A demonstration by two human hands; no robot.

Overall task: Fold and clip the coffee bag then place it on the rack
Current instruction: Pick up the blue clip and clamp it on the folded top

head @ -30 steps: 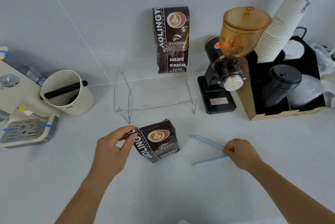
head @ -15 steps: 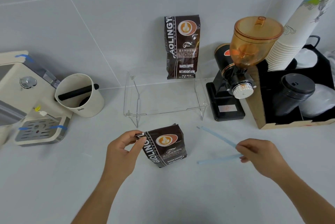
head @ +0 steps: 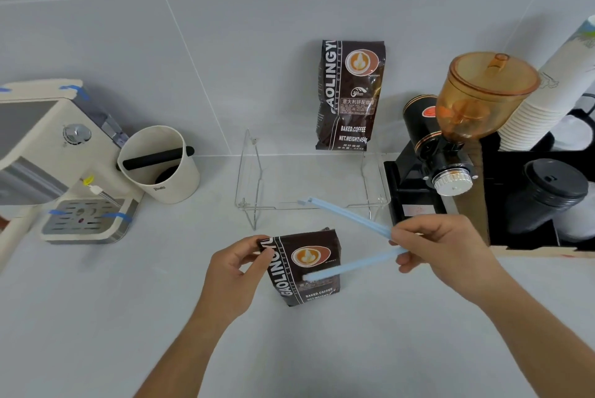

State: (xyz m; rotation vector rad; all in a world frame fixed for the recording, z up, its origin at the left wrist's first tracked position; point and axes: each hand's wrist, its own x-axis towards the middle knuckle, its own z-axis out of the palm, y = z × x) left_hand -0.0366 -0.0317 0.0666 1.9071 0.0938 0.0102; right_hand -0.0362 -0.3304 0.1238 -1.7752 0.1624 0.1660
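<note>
From the head view, we have the coffee bag (head: 306, 265) standing on the tabletop (head: 96, 317) in front of the clear rack (head: 309, 178), its top already rolled down. Our left hand (head: 233, 272) has its grip pinched together on the bag's upper left corner, thumb and fingers holding the fold in place. Our right hand (head: 441, 252) has its grip clamped on the hinge end of the blue clip (head: 349, 244), whose two arms are spread wide; the lower arm crosses in front of the bag's face and the upper arm points off toward the rack. To do this step well, we judge we should bring the clip level with the folded top edge, one arm in front and one behind, and slide it across the full width before pressing the arms shut. The left pinch should hold until the clip bites, or the fold is likely to spring open. We cannot tell how tight the fold is from here. A second coffee bag (head: 351, 95) leans against the wall behind the rack, so we would set ours down clear of it.
</note>
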